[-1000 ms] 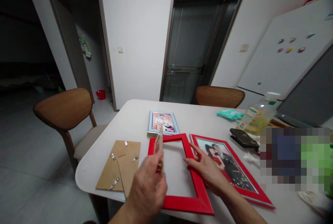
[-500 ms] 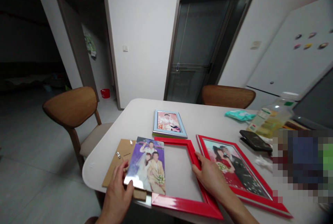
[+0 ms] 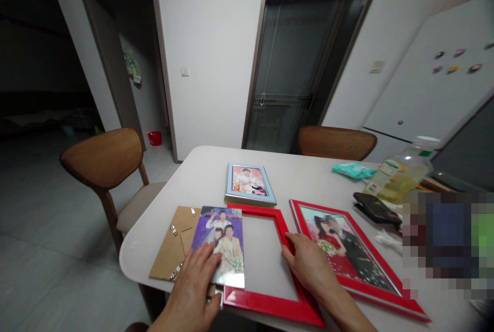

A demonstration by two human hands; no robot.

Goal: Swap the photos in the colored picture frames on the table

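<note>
My left hand (image 3: 198,278) lies with its fingers spread over the lower left of a glossy photo (image 3: 224,244) of people in wedding clothes. The photo overlaps the left side of an empty red frame (image 3: 266,305). Under and left of it is a brown backing board (image 3: 165,255) with metal clips. My right hand (image 3: 309,262) grips the red frame's right side. Another red frame (image 3: 374,291) holding a couple's picture lies to the right. Behind stands a light blue frame (image 3: 228,180) lying flat with a picture in it.
On the white table (image 3: 193,177), a teal packet (image 3: 353,170), a bottle of yellowish liquid (image 3: 401,172), a black phone-like object (image 3: 376,209) and crumpled tissue (image 3: 388,240) are at the right. Wooden chairs (image 3: 102,157) stand at the left and behind the table.
My left hand has moved right, from the photo's lower left edge onto its surface. The photo now lies lower and flatter. My right hand still holds the red frame.
</note>
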